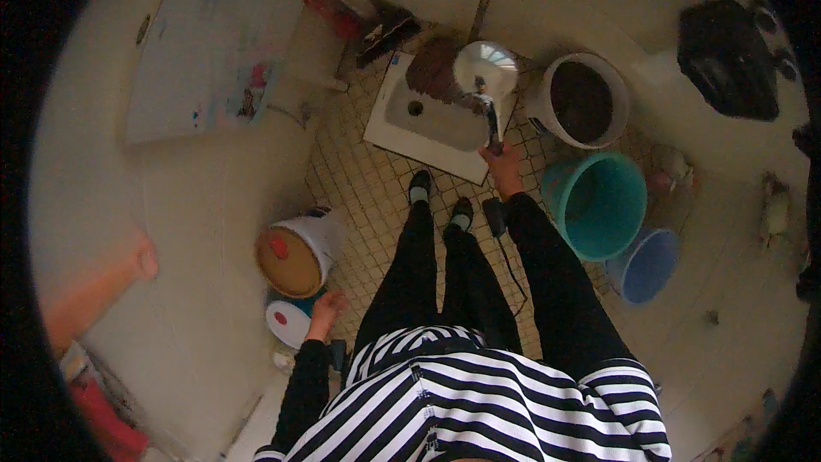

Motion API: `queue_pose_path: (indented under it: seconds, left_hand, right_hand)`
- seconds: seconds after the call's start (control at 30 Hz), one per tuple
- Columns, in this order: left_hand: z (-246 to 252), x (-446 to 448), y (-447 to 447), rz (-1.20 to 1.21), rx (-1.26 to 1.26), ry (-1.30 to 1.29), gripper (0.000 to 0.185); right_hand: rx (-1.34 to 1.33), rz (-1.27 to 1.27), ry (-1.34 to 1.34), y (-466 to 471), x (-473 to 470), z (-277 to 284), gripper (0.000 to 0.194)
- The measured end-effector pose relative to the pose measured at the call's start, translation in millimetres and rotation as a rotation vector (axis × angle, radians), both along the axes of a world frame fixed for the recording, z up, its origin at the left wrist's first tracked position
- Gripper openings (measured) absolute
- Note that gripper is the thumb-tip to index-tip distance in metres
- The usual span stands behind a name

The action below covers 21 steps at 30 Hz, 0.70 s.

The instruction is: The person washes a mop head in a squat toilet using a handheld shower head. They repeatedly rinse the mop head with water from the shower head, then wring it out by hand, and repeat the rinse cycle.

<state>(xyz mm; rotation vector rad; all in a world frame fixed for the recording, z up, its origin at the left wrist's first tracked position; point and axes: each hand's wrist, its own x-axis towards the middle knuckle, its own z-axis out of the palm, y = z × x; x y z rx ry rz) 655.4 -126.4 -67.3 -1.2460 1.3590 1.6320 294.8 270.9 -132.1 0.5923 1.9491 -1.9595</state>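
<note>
My right hand [503, 167] is closed around the dark handle of a round, shiny metal pan or ladle [485, 69]. The round part hangs over the right side of a white floor basin [430, 160] with a round drain hole. Beside it, a reddish-brown textile or mat [436, 74] lies over the basin's back part; its kind is not certain. My left hand [328, 313] hangs low at the left, near a white-lidded container [288, 323], with its fingers slightly bent and nothing visible in it.
Right of the basin stand a white bucket with dark contents [545, 109], a turquoise bucket [603, 205] and a blue bucket [651, 266]. A broom head [388, 35] leans behind. At left stands a tan-lidded bucket [288, 260]. A black object [728, 58] is by the right wall.
</note>
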Motion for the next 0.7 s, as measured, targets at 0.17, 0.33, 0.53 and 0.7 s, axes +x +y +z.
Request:
queue_pose_path:
  seconds: [0.17, 0.33, 0.53, 0.7]
  left_hand:
    - [26, -10, -42, -0.205, -0.105, 0.053, 0.027]
    - [31, -26, -102, -0.258, -0.082, -0.105, 0.027]
    - [-10, -76, -227, -0.516, -0.082, 0.148, 0.020]
    - [3, -122, -290, -0.497, -0.316, 0.381, 0.018]
  right_hand:
    - [0.198, 0.181, -0.100, -28, 14, 10, 0.058]
    - [0.246, 0.284, -0.162, -45, 37, 24, 0.077]
    - [0.416, 0.244, -0.031, -120, 26, 54, 0.045]
    - [0.293, 0.188, 0.023, -213, -8, 79, 0.038]
